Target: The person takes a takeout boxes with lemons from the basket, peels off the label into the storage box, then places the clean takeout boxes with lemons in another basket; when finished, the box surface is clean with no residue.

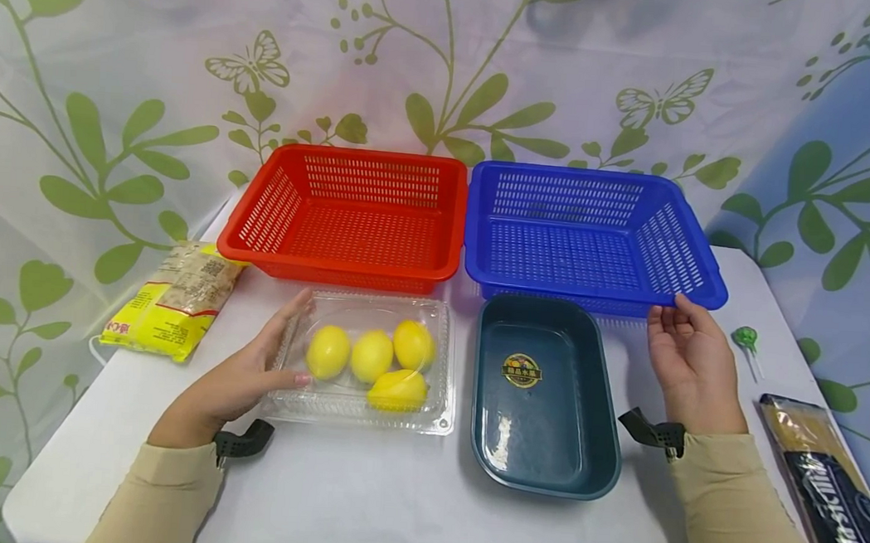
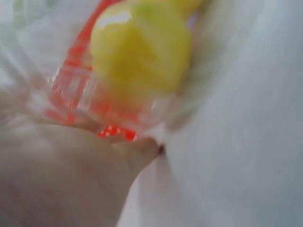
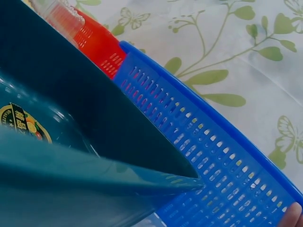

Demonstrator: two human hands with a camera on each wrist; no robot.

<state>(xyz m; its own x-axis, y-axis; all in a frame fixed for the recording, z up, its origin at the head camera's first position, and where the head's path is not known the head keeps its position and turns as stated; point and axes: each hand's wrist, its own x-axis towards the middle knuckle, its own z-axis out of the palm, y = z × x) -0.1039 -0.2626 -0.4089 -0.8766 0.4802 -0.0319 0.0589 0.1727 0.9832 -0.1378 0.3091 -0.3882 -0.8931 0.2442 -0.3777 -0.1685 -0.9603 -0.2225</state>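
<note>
In the head view, my left hand [image 1: 242,376] grips the left side of a clear plastic box [image 1: 373,305], its thumb over the front part and fingers along the left edge. Inside lie several yellow lemons [image 1: 372,356]. The left wrist view is blurred, but a lemon [image 2: 139,52] shows close above the hand. My right hand [image 1: 694,370] holds the front right corner of a blue basket [image 1: 590,304] at its rim, fingers curled below it. Between that hand and the box stands a dark teal tray [image 1: 544,444] with a black-and-gold label.
Left of the blue basket stands a red basket [image 1: 338,272]. A yellow food bag [image 1: 175,301] lies at the far left. On the right are a green lollipop [image 1: 747,339] and a pack of spaghetti [image 1: 826,486]. A leaf-patterned cloth [image 1: 448,56] hangs behind the table.
</note>
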